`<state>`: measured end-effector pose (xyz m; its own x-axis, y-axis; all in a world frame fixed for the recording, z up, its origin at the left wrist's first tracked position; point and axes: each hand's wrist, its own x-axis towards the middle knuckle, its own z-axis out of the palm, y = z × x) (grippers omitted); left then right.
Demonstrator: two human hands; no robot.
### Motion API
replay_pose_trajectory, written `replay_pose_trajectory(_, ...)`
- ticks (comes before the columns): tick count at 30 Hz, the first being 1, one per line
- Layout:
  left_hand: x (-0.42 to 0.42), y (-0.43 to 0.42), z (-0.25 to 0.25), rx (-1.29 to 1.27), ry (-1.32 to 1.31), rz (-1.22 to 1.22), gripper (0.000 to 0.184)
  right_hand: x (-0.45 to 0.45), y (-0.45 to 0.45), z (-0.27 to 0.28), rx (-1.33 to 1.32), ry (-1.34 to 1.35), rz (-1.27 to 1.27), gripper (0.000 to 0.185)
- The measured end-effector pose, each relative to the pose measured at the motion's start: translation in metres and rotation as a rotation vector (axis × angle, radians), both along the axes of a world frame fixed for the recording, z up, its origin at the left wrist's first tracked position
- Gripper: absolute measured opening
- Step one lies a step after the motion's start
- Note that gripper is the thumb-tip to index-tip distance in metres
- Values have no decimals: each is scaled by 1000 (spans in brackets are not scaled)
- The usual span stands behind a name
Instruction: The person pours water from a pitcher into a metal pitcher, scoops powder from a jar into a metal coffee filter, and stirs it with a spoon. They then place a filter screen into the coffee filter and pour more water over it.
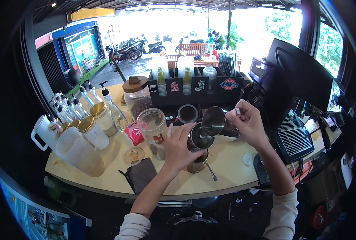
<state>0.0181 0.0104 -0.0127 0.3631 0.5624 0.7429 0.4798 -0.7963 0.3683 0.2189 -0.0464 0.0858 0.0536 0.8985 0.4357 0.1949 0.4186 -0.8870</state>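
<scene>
My left hand (pixel 180 146) is wrapped round a metal cup (pixel 202 141), holding it with its mouth towards me. In my right hand (pixel 246 122) is a metal milk pitcher (pixel 213 120), gripped at the handle and tilted over the cup's rim. Whether liquid runs between them I cannot make out. Under the cup stands a small glass (pixel 197 166), partly hidden, with a spoon (pixel 212 172) beside it. Left of my left hand stands a tall clear jar (pixel 151 122) with a red label, partly covered by my fingers.
On the table's left are plastic pitchers (pixel 78 150), gold-lidded jars (pixel 94 132) and pump bottles (pixel 113 106). A dark cloth (pixel 142 177) lies near the front edge, by a round lid (pixel 134 155). Behind stands a black cup organizer (pixel 194 89); an espresso machine (pixel 296 132) occupies the right.
</scene>
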Motion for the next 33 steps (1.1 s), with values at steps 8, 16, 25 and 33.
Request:
replay_pose_trajectory(8,-1,-2,2,56,-27,22,81,9,-5,-6,36,-8,-5,25)
replay_pose_trajectory(16,-7,-4,6,50,-17,22,79,14,-13,-8,52,49,-29,23)
replay_pose_trajectory(25,-11,-2,13,-130,-75,-17,74,40,-5,-46,32,225,-108,21)
replay_pose_trajectory(33,-15,-1,17,-289,-78,-41,76,58,0,-113,-66,399,-160,23)
